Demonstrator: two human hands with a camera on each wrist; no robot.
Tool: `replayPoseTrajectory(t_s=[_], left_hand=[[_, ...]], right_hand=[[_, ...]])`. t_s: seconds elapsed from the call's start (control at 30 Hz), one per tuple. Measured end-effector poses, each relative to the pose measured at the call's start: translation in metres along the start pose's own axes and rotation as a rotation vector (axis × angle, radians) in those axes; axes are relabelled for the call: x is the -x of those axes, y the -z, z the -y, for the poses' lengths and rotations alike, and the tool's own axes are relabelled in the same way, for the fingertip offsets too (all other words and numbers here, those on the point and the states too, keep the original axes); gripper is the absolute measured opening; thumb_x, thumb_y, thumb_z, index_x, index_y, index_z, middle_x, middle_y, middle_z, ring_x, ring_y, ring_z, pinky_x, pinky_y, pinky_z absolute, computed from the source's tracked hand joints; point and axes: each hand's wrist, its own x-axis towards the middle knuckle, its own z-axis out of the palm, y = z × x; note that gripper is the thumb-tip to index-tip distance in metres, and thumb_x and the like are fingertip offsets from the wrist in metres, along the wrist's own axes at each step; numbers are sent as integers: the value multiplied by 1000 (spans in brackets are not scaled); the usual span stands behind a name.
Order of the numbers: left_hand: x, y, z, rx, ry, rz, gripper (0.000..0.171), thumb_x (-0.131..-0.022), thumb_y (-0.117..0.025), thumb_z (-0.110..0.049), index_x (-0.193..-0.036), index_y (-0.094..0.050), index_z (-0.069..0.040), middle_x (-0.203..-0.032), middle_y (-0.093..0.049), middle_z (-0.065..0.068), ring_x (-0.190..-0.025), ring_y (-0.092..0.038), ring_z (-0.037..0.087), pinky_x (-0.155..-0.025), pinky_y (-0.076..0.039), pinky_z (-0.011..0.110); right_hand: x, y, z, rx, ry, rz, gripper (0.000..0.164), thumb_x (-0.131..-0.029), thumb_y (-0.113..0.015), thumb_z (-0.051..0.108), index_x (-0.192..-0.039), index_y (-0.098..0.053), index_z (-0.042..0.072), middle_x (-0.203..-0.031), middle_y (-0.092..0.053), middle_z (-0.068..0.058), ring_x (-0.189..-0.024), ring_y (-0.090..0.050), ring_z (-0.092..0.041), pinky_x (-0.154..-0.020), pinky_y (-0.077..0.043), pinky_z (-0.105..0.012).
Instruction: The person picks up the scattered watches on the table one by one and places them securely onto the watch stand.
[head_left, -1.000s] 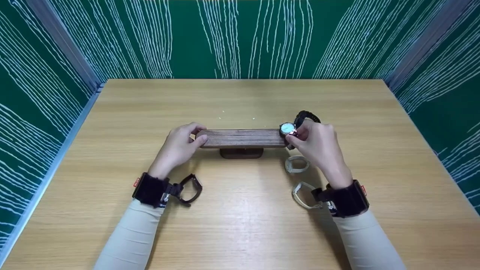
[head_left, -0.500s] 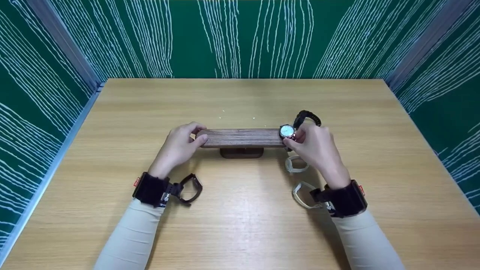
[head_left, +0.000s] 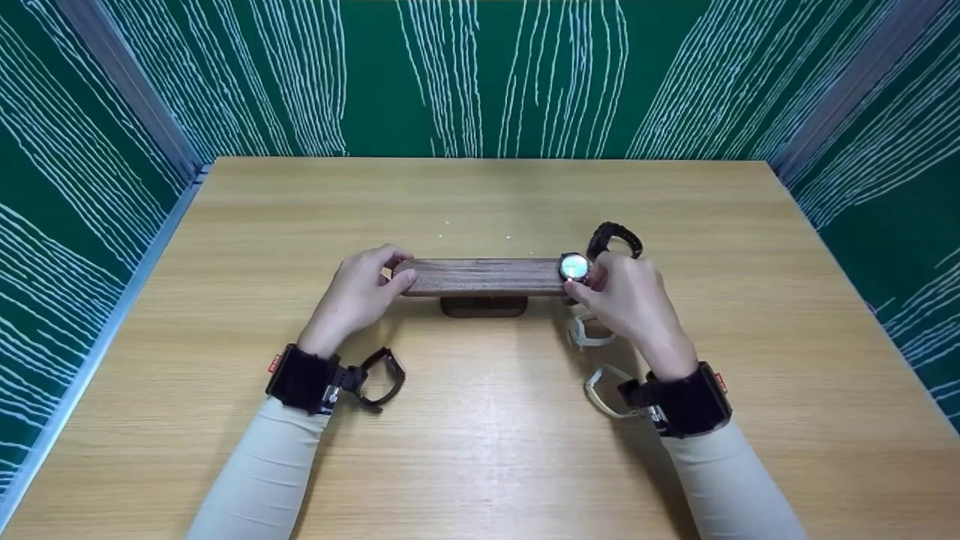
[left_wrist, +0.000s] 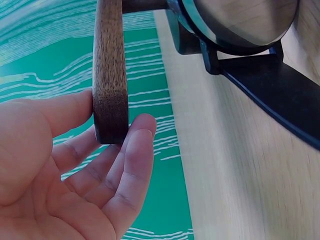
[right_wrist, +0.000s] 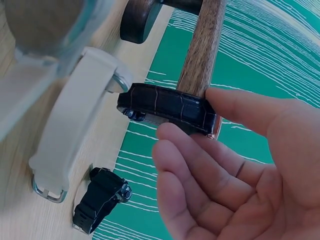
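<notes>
A dark wooden watch stand has a long horizontal bar above a small rounded base. My left hand pinches the bar's left end between thumb and fingers. At the other end, my right hand holds a wristwatch with a bright round dial, thumb in front and fingers behind. Its dark leather strap loops around the bar's tip in the right wrist view. Part of the strap is hidden by my right hand in the head view.
A black watch lies behind my right hand. Two pale-strapped watches, the nearer and the farther, lie by my right forearm. A dark watch sits beside my left wrist. Green, white-streaked panels border the wooden table.
My right hand and the wristwatch have shifted slightly left and toward me, with the dial now tilted differently. My left hand and the stand have stayed in place.
</notes>
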Motion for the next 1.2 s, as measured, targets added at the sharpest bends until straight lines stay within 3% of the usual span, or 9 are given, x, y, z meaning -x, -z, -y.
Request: replayPoseTrajectory(t_s=[0.3, 0.97, 1.2], left_hand=[[-1, -1, 1, -6, -3, -3, 35, -107, -66, -26, -135, -67, -6, -128, -71, 12, -102, -67, 30, -99, -52, 48], [-1, 0, 0, 8, 5, 7, 35, -107, -66, -26, -136, -67, -6, -128, -72, 10, -99, -67, 27, -100, -51, 48], [-1, -1, 1, 5, 3, 8, 35, -107, -65, -27, -136, -67, -7, -128, -72, 10, -102, -67, 27, -101, -51, 48]], right_hand=[[1, -3, 2, 32, 35, -25, 31, -92, -83, 22, -78, -59, 8, -67, -56, -3, -56, -48, -18, -52, -37, -33], [1, -10, 6, 43, 113, -70, 28, -92, -83, 18, -82, -61, 3, -70, -64, -8, -60, -59, -25, -55, -44, -36], [1, -13, 8, 57, 100, -67, 29, -93, -82, 20, -83, -62, 2, -71, -64, -10, -60, -59, -26, -55, -45, -37]])
